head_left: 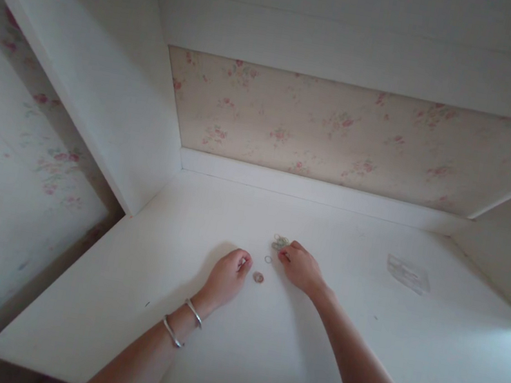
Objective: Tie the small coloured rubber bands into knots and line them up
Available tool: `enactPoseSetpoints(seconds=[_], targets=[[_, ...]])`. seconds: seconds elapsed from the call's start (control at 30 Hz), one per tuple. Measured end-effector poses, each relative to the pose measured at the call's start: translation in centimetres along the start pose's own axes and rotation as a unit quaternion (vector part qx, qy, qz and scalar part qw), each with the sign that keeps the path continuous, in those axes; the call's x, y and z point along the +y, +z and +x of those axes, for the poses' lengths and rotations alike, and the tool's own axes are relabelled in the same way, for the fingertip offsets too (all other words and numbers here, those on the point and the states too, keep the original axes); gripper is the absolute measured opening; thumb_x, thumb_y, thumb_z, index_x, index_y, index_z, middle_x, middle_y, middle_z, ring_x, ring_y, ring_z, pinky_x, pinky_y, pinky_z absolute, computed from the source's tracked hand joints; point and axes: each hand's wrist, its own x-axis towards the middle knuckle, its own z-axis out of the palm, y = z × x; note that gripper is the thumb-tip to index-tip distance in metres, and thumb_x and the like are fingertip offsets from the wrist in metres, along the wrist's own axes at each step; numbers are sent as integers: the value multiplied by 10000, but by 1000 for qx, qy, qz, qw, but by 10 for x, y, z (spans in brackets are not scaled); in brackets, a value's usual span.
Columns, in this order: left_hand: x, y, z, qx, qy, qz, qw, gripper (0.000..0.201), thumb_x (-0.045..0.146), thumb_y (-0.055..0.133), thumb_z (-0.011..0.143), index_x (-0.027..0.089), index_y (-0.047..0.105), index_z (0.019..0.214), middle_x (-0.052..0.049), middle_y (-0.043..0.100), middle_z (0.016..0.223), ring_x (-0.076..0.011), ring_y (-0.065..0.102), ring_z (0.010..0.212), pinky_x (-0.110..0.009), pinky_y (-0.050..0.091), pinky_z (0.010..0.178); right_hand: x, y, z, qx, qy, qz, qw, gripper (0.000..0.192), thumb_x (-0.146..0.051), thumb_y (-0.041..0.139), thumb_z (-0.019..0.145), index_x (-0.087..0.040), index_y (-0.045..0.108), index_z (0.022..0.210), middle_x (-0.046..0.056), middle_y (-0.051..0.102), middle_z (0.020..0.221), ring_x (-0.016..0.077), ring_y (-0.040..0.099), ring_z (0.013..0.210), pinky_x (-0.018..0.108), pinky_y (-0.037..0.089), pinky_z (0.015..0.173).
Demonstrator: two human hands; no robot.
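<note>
A small pile of thin rings, some yellowish and some greenish, lies on the white desktop. My right hand is at the pile's right edge, thumb and fingers pinched together; what they grip, if anything, is too small to make out. One single thin ring lies flat just nearer to me. Closer still is a little cluster of brownish rings, close beside the fingertips of my left hand. That hand is closed, its fingers curled to the thumb, and its contents are hidden. Two silver bangles circle my left wrist.
A clear plastic bag lies flat on the right of the desktop. White panels stand at the left and right, and a low ledge runs along the back below floral wallpaper. A tiny dark strand lies at the left.
</note>
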Motion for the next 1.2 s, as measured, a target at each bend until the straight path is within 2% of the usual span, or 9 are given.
enactPoseSetpoints(seconds=[0.13, 0.33, 0.5, 0.63, 0.83, 1.2], targets=[[-2, 1, 0, 5, 5, 2, 1000, 174, 273, 425, 886, 173, 566, 859, -22, 604, 808, -138, 555, 743, -241, 417, 677, -3, 1, -3, 13, -14, -2, 1000, 239, -264, 402, 904, -193, 625, 856, 55, 579, 948, 148, 577, 758, 255, 355, 645], [-1, 0, 1, 3, 7, 14, 1000, 153, 245, 437, 875, 178, 574, 858, -18, 608, 805, -136, 555, 738, -242, 416, 683, -2, 2, -28, 85, -32, 87, 992, 203, -255, 414, 908, -204, 609, 878, 36, 574, 922, 143, 572, 786, 245, 384, 690], [2, -1, 0, -9, 6, 27, 1000, 149, 236, 439, 866, 183, 576, 842, -19, 621, 811, -140, 567, 739, -241, 423, 679, -5, 18, -63, 93, -51, 138, 985, 230, -292, 398, 919, -208, 610, 889, 27, 563, 867, 140, 560, 738, 256, 404, 681], [5, -3, 1, -10, 11, 34, 999, 151, 230, 442, 862, 181, 585, 865, -30, 637, 857, -148, 584, 783, -246, 437, 716, -9, 30, -81, 117, -80, 140, 980, 240, -283, 386, 925, -204, 610, 897, 35, 564, 847, 149, 551, 747, 272, 407, 700], [4, -3, 2, -26, 15, 36, 999, 155, 231, 446, 865, 182, 592, 875, -32, 645, 863, -149, 596, 794, -246, 449, 731, -11, 34, -84, 172, -107, 140, 969, 268, -277, 368, 938, -186, 620, 918, 58, 570, 845, 142, 545, 738, 255, 416, 693], [2, -1, 1, -33, 39, 57, 997, 141, 204, 461, 865, 180, 599, 854, -34, 630, 834, -148, 583, 783, -243, 442, 736, -16, 29, -81, 137, -107, 71, 982, 234, -262, 393, 940, -210, 620, 917, 37, 582, 869, 131, 543, 741, 252, 374, 706]])
